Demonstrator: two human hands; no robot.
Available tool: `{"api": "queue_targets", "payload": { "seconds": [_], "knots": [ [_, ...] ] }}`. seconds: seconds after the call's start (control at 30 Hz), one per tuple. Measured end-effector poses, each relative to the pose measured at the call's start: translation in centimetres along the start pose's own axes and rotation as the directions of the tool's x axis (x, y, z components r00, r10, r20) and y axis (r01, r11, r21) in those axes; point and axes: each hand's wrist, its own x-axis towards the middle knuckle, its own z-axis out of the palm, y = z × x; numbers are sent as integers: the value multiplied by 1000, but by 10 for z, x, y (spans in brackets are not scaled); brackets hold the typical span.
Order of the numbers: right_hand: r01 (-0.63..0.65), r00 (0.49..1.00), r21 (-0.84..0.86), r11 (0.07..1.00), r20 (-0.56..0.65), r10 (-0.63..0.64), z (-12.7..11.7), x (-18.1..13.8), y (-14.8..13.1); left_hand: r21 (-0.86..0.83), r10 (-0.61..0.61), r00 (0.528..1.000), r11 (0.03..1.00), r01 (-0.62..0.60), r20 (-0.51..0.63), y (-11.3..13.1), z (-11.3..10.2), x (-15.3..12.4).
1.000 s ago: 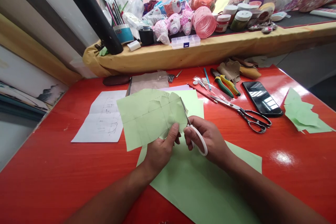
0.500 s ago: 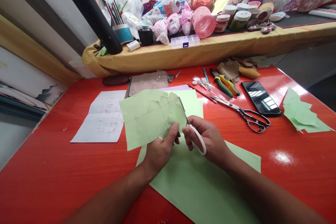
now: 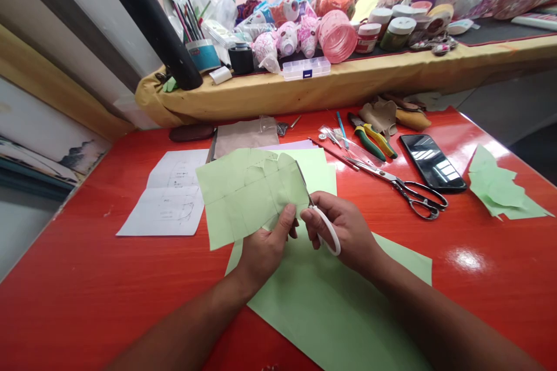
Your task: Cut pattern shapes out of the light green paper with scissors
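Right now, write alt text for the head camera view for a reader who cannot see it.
A person's left hand grips a creased pale green paper while the right hand holds white-handled scissors with the blades along its edge, above a red table. Black-handled shears and a smartphone lie to the right.

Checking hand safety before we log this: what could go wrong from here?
The thumb of the left hand sits close to the blades of the white-handled scissors held in the right hand, so a slip could likely nick it. The green paper is gripped only at one edge, so it might flex and let the cut wander across its marked lines.
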Motion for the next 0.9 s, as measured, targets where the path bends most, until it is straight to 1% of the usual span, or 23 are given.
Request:
{"api": "queue_targets", "payload": {
  "seconds": [0.13,0.4,0.53,0.67,0.77,0.9],
  "knots": [
    [-4,1000,-8,1000,-1,4,0,0,-1,-11,33,999,999,-33,1,1,1,1],
    [-56,998,-37,998,-28,55,1,0,-2,-27,52,999,998,-53,-13,1,2,1],
    [-88,989,31,996,-117,91,-4,2,0,-95,44,999,994,-47,-29,2,0,5],
    [-71,968,63,996,-236,84,-11,6,1,-172,32,999,984,-36,-29,5,-1,10],
    [-58,973,43,997,-220,66,-13,8,3,-208,48,999,977,-51,-23,7,-1,11],
    [-78,986,40,996,-146,83,-10,8,7,-223,40,999,974,-47,-32,8,-1,9]
  ]
}}
